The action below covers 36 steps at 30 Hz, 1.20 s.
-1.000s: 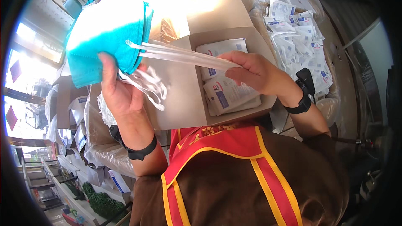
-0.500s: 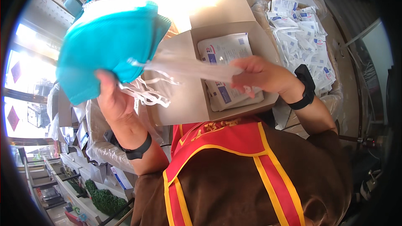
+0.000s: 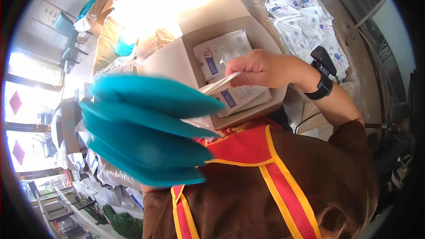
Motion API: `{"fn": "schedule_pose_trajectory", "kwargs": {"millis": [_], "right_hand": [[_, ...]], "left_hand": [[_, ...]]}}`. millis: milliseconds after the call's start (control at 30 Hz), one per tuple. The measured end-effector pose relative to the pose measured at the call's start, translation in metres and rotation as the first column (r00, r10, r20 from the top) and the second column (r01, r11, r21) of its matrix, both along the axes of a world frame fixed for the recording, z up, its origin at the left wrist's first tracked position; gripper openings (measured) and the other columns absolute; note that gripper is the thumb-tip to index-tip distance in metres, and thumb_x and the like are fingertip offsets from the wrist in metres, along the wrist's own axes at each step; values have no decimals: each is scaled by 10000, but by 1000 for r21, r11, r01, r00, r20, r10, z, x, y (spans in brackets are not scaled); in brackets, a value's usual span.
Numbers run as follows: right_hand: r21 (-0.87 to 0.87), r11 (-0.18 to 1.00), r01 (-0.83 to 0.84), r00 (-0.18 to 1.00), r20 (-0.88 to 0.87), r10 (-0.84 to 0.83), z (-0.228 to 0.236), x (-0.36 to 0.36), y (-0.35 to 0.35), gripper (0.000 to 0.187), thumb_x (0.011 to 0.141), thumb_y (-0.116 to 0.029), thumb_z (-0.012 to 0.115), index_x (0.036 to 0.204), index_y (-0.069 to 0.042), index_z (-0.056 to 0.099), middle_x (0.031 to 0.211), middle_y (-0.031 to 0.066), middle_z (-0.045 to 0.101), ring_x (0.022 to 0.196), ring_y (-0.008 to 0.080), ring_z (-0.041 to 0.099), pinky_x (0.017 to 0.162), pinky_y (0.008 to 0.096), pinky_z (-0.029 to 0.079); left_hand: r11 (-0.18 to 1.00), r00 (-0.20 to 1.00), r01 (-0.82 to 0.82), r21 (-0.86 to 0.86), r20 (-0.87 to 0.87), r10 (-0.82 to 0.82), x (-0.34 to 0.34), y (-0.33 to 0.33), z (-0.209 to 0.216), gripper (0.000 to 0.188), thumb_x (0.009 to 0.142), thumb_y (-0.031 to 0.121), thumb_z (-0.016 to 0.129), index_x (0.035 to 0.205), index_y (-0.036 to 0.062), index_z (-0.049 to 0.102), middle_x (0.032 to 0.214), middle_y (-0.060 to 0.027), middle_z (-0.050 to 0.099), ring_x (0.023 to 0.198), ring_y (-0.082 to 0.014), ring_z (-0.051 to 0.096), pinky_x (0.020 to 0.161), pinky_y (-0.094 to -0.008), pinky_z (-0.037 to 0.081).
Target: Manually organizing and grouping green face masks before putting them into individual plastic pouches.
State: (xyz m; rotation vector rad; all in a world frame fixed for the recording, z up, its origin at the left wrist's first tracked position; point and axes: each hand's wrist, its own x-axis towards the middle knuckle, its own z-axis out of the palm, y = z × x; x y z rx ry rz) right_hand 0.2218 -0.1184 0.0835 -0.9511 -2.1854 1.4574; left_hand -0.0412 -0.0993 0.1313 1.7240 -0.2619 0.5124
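Several teal cup-shaped face masks point(image 3: 150, 124), blurred by motion, are fanned out in a stack in front of my chest on the left. Behind them my left hand is hidden, with only a sliver of that arm showing below. My right hand point(image 3: 261, 68) is closed, its fingers pinching the white mask straps point(image 3: 221, 84), which stretch taut toward the stack. Below this hand stands an open cardboard box point(image 3: 272, 40). White packets with blue and red print point(image 3: 223, 53) lie flat inside it.
Beyond my right arm, many white packets point(image 3: 305, 26) lie heaped in a plastic-lined carton. More teal masks point(image 3: 124, 48) lie among plastic-wrapped cartons at the far left, beside strong glare. Shelving point(image 3: 62, 214) and green foliage point(image 3: 126, 223) are at lower left.
The masks have swung down and toward me, turning edge-on and fanning apart. They now cover my left hand. My right hand has shifted slightly left, still pulling the straps.
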Motion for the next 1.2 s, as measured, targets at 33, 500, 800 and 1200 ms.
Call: {"fn": "schedule_pose_trajectory", "kwargs": {"millis": [33, 500, 800, 1200], "right_hand": [[172, 985, -24, 999, 30, 19, 6, 0, 0, 228, 954, -274, 546, 890, -61, 595, 687, 44, 556, 655, 182, 575, 619, 321, 431], [693, 696, -190, 971, 238, 28, 16, -26, -16, 107, 798, -148, 628, 871, -70, 621, 805, 89, 576, 797, 279, 612, 704, 372, 494], [581, 804, -126, 987, 159, 40, 13, -11, -14, 78, 838, -133, 587, 832, -57, 573, 820, 128, 608, 824, 320, 625, 689, 420, 495], [587, 783, -206, 951, 309, 19, 32, 11, -57, 145, 857, -155, 587, 830, -43, 498, 709, 107, 573, 678, 290, 619, 533, 394, 486]], "left_hand": [[877, 826, -481, 14, -329, 458, 0, -44, 15, 295, 832, 217, 650, 1057, 26, 653, 981, -166, 666, 775, -220, 656, 678, -321, 527], [447, 554, -207, 870, -272, 787, 10, -53, -18, 362, 595, 57, 661, 956, 84, 647, 870, -92, 564, 724, -318, 609, 615, -388, 480], [383, 618, -295, 875, -131, 775, 6, -56, -14, 359, 656, 84, 661, 1008, 95, 598, 848, -82, 542, 652, -281, 596, 607, -374, 494], [300, 573, -394, 869, -23, 819, -23, -61, -27, 370, 665, 180, 675, 1005, 46, 619, 748, -63, 579, 570, -235, 600, 526, -337, 480]]}}
